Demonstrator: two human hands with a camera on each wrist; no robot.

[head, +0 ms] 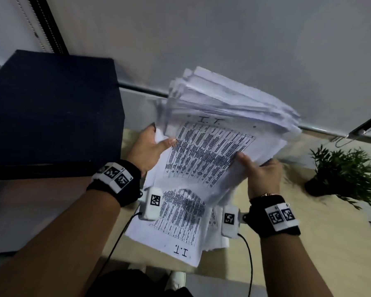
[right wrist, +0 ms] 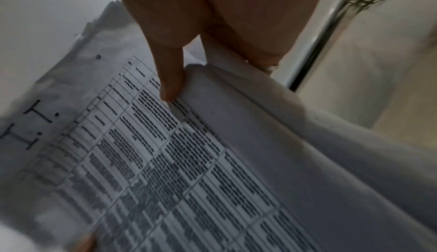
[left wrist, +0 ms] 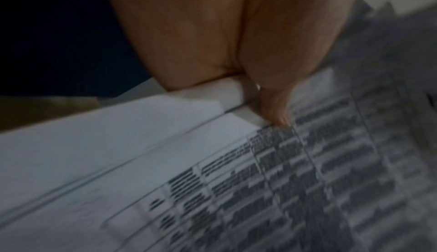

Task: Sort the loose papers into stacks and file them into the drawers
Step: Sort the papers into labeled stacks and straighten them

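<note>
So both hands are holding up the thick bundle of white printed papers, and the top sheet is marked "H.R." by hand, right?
Not quite. Both the left hand and the right hand do hold up the thick bundle of white printed papers, but the top sheet is hand-marked "I.T.", not "H.R.". The right wrist view shows the lettering above the printed table, and the head view confirms it.

The right hand (right wrist: 212,37) pinches a paper stack (right wrist: 189,162) headed "I.T.".
</note>
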